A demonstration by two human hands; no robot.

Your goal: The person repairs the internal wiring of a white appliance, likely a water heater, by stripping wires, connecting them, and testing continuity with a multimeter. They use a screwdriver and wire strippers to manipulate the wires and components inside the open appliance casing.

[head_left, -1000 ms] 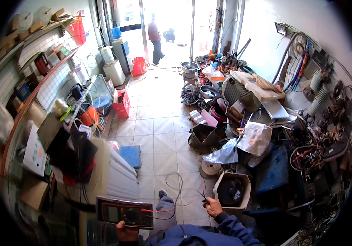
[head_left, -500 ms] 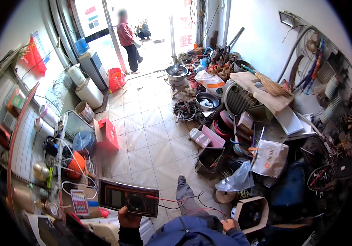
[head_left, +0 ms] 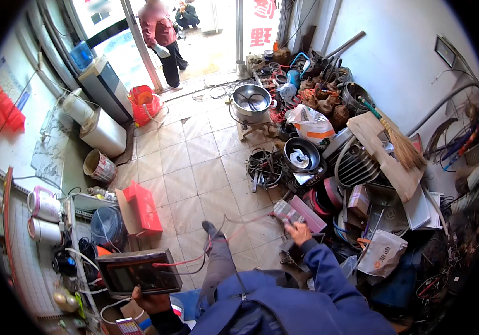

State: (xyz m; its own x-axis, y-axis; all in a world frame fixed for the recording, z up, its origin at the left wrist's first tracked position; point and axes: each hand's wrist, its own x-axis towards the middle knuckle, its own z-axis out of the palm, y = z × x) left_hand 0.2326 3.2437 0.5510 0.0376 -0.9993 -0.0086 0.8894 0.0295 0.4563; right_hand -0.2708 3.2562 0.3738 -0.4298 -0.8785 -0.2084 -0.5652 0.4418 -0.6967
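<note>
While the left forearm rises from the lower edge, the right arm stretches forward in its blue sleeve [head_left: 329,268], hand lowered. Compared with 0.5 seconds ago, the right hand [head_left: 298,232] has gone from beside a carton near the body to just beside a pink box [head_left: 310,216]. The left hand [head_left: 153,302] is clamped on the near edge of the meter [head_left: 139,273], left of the legs. 2 leads [head_left: 179,263] leave the meter. The right fingers are curled; whether they grip a lead, I cannot tell.
</note>
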